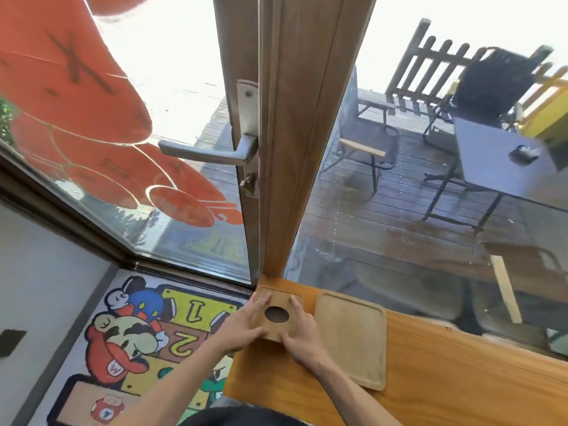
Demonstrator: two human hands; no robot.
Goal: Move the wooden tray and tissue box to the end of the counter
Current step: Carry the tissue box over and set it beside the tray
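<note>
A square wooden tissue box with a dark oval hole in its top stands at the far left end of the orange-brown counter, against the wooden window post. My left hand grips its left side and near corner. My right hand holds its right side, with fingers lying on the lid. Just to the right of the box, the flat wooden tray with rounded corners lies on the counter, touched by neither hand.
A wooden post and a door with a metal handle rise behind the box. Glass panes border the counter's far edge. A cartoon floor mat lies below left, past the counter's end.
</note>
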